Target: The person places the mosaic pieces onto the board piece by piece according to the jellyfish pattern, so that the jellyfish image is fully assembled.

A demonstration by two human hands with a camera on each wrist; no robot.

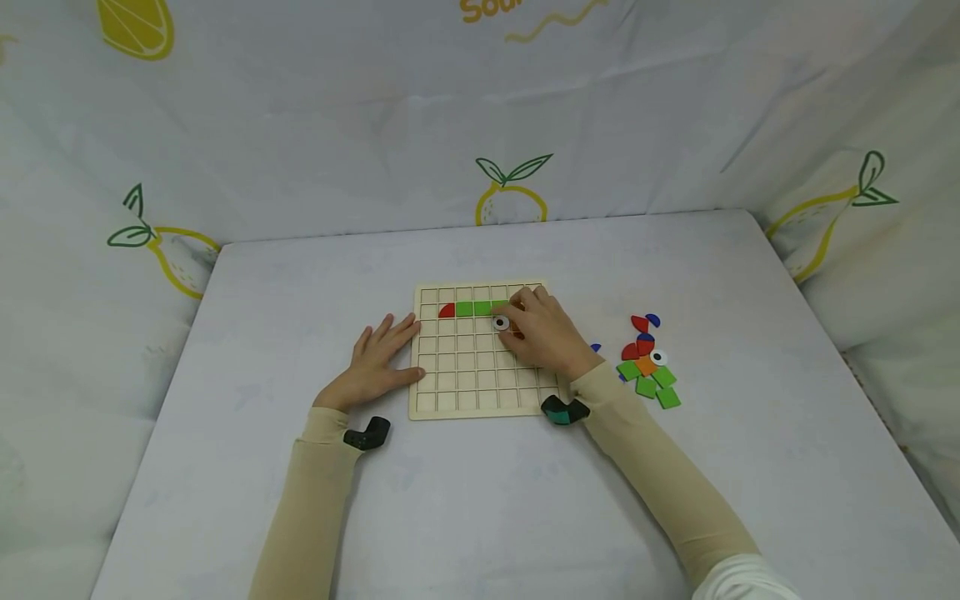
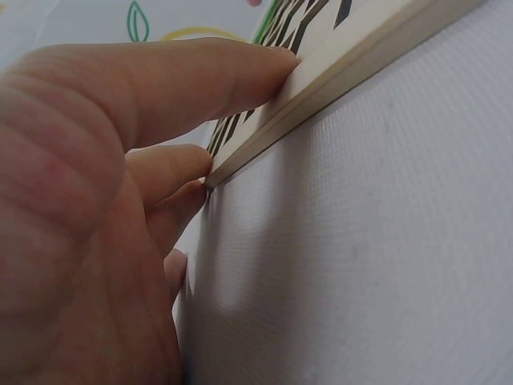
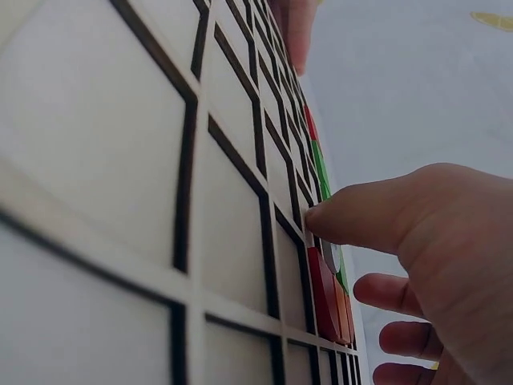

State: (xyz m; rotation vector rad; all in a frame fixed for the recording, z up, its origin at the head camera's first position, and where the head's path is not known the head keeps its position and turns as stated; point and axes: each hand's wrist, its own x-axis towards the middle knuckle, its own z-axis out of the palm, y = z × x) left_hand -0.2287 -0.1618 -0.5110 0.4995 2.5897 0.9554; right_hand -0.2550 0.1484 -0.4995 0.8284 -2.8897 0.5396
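White-covered table, spanning most of the head view. Square wooden board sits on it, ruled into shallow square cells by raised ribs.

Left hand at the board's left edge: fingers spread, thumb and fingertips touching the rim, nothing held. Right hand over the upper right of the board, thumb and forefinger pinching a small eye disc.

Filling of cells: partial, early by my reckoning. Second row from the top holds, left to right, a red quarter-round, then a run of green squares. Right wrist view adds a red piece and orange pieces by the thumb; exact cells and count hidden by the hand. Lower rows visible left of the hand are bare.

Unplaced: loose cluster right of the board, touching and overlapping in part. Four loose green squares, an orange square, several loose red pieces, blue pieces, a second eye disc.

Pinched eye disc: just below the green run, third row; whether fully seated, cannot tell.
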